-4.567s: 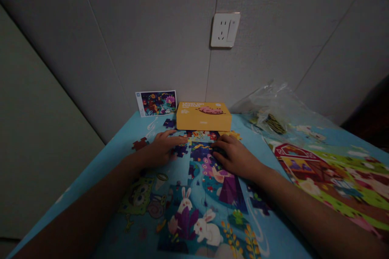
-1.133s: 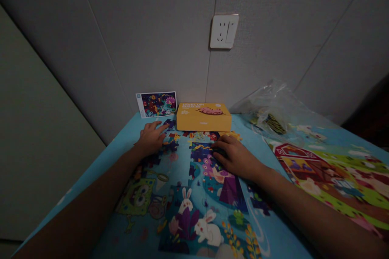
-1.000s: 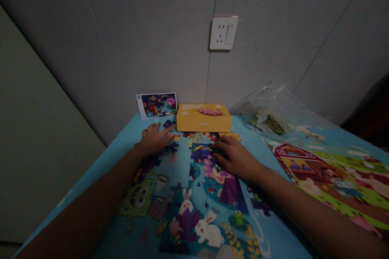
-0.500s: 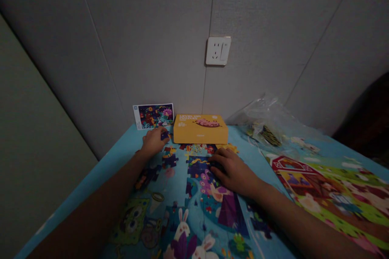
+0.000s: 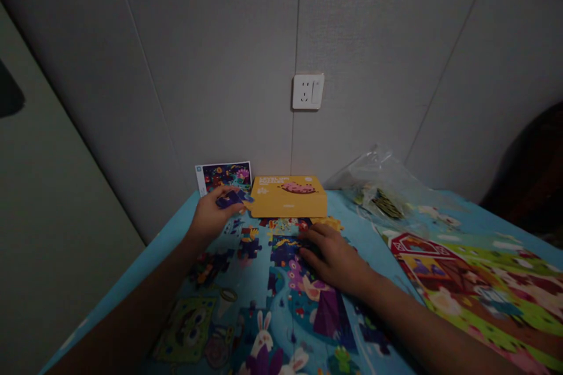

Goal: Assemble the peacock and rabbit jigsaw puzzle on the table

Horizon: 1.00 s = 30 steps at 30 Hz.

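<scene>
Spread over the bottom centre of the frame, on a desk with a blue cartoon-print cover (image 5: pixel 347 211): a partly assembled cardboard jigsaw in teal, purple and dark blue (image 5: pixel 288 304). Resting the right hand (image 5: pixel 335 258) on its upper right part with loosely curled fingers; cannot tell whether pinching anything. Left of the jigsaw's upper part, apart from it: a small dark-blue and orange cluster (image 5: pixel 250 246), perhaps 2 joined pieces. Farther up, left of centre, holding 1 dark-blue cardboard jigsaw piece (image 5: pixel 230 199) in the closed grip of the left hand (image 5: pixel 211 217), apparently raised, long axis roughly across the frame, partly covered by fingers. From the jigsaw's top edge, up and to the left, clear of the right hand. Just to the right of the piece: a yellow oblong box (image 5: pixel 288 205). Behind the left hand: a white-edged printed card (image 5: pixel 235 170), leaning against the grey wall (image 5: pixel 229 70).
</scene>
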Tool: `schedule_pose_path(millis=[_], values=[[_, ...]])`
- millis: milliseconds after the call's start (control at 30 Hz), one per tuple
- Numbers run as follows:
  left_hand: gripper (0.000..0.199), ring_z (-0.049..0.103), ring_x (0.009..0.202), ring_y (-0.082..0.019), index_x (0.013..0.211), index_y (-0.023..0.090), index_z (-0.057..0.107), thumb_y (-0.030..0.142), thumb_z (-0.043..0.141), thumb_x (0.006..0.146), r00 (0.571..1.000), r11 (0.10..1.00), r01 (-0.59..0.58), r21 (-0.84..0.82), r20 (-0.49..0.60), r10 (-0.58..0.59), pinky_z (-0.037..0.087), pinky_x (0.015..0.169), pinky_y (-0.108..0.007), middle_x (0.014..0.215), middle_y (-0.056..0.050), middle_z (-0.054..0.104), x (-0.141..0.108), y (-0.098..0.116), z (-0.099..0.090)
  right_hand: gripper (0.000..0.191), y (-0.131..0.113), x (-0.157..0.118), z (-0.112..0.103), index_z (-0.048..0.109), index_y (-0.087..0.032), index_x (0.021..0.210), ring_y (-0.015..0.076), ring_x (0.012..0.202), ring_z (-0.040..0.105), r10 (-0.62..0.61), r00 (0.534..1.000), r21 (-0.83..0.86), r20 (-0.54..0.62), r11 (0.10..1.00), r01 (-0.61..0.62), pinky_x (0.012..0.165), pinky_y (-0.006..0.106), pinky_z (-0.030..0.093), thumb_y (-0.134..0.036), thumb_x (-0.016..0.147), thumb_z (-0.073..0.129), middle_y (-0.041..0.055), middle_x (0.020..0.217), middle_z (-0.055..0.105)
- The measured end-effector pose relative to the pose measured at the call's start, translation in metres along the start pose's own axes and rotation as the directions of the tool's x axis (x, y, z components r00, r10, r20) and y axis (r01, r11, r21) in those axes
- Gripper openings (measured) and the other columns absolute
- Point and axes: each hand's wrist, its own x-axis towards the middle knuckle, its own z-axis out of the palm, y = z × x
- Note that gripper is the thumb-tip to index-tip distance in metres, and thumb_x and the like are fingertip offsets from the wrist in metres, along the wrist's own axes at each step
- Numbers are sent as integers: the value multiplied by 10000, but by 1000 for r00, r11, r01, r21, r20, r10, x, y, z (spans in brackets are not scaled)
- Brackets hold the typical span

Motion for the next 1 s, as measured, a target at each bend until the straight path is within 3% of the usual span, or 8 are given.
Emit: schedule_pose_path(millis=[100, 167, 300, 467, 667, 767, 900, 1000], values=[[307, 651, 686, -175, 971, 182, 645, 395, 684, 754, 966, 995, -49, -84, 250, 68, 507, 644, -277, 790, -10, 709, -40, 16, 15, 278, -12, -3, 3, 649, -177, 1091, 212, 922, 596, -14, 998, 231, -63, 973, 28, 822, 334, 456, -363, 903, 563, 89, 995, 647], [233, 623, 655, -159, 853, 177, 655, 398, 655, 780, 923, 989, -133, -69, 355, 149, 483, 623, -258, 727, -2, 684, -62, 17, 29, 279, -19, -6, 8, 646, -179, 983, 170, 724, 604, 10, 1000, 430, 19, 903, -17, 658, 281, 457, -426, 909, 539, 40, 808, 650], [218, 628, 636, -162, 810, 186, 627, 388, 556, 853, 887, 981, -190, -34, 422, 186, 475, 635, -258, 660, 2, 684, -77, 12, 44, 385, -19, -6, 18, 532, -187, 747, 103, 437, 460, 101, 976, 653, 194, 729, -205, 442, 217, 334, -535, 905, 484, -45, 525, 486], [298, 625, 655, -187, 817, 197, 593, 440, 449, 913, 945, 966, -203, 158, 291, 151, 478, 633, -300, 755, -35, 706, -58, -3, 30, 406, -10, -2, 19, 495, -184, 687, 89, 478, 411, 194, 973, 679, 121, 699, -224, 446, 211, 303, -551, 853, 550, -47, 568, 443], [251, 562, 994, -305, 999, 156, 671, 307, 589, 816, 926, 718, -376, 585, 273, 263, 425, 925, -485, 1009, -117, 665, -39, -30, 20, 358, -7, -2, 23, 497, -182, 699, 87, 492, 380, 161, 978, 662, 134, 720, -209, 456, 214, 277, -490, 877, 530, -46, 583, 430], [501, 473, 1159, -339, 1257, 195, 593, 355, 652, 785, 887, 674, -460, 577, 331, 322, 377, 994, -529, 1229, -137, 582, -43, -28, 20, 334, -6, -2, 24, 505, -179, 707, 91, 509, 380, 143, 983, 616, 118, 766, -185, 475, 219, 277, -451, 901, 502, -42, 589, 438], [530, 420, 1241, -337, 1298, 250, 570, 366, 654, 788, 784, 679, -579, 451, 537, 312, 344, 1038, -525, 1340, -120, 517, -52, -24, 23, 305, -7, -2, 20, 525, -172, 694, 96, 537, 375, 92, 991, 487, 100, 864, -129, 504, 224, 272, -376, 917, 482, -36, 596, 443], [583, 458, 1202, -321, 1331, 183, 525, 352, 646, 786, 838, 708, -498, 500, 488, 245, 354, 1034, -495, 1298, -146, 546, -52, -26, 24, 288, -11, -2, 15, 544, -169, 681, 99, 541, 372, 58, 991, 385, 120, 918, -100, 509, 228, 261, -327, 914, 481, -37, 583, 433]])
